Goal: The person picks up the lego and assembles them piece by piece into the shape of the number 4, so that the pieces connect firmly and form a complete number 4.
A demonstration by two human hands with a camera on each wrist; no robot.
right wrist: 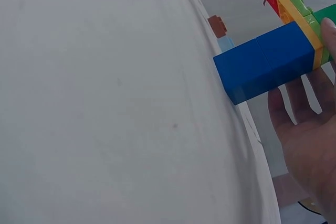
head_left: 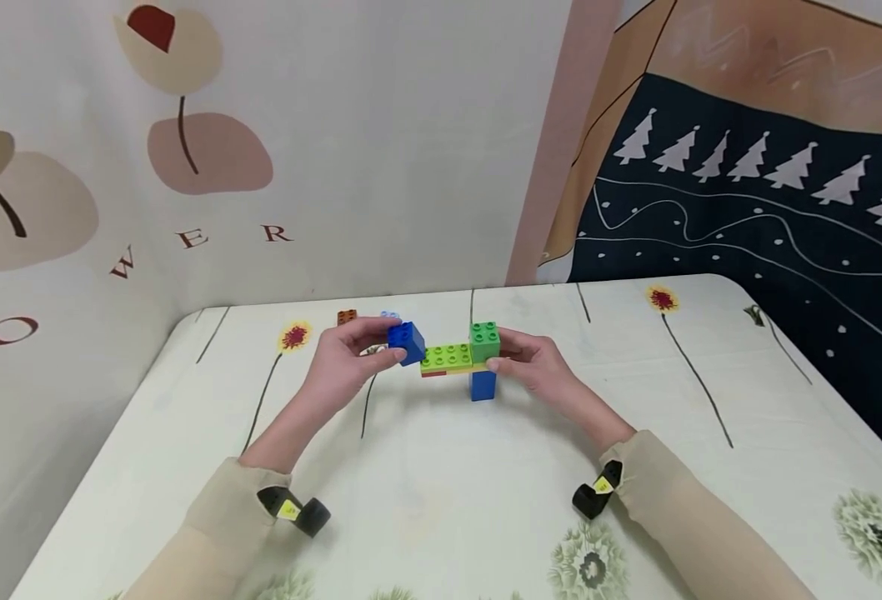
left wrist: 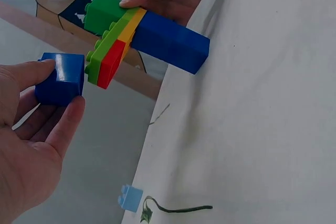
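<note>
A loose blue toy brick (head_left: 407, 343) is pinched between the thumb and fingers of my left hand (head_left: 339, 360). It hovers beside the left end of a flat lime green brick (head_left: 445, 357). Under that plate are a red piece (left wrist: 111, 65) and a yellow piece (right wrist: 303, 23). A green brick (head_left: 484, 342) sits on the plate's right end, and my right hand (head_left: 538, 363) grips it with the thumb in front. Below this end stands a blue column (right wrist: 266, 61), seemingly two stacked bricks. Whether the left blue brick touches the plate, I cannot tell.
Farther back on the table, behind my left hand, lie a brown brick (head_left: 347, 317) and a light blue brick (left wrist: 130, 198). A flower-print cloth covers the table (head_left: 441, 483). Printed curtains hang along its far and right sides.
</note>
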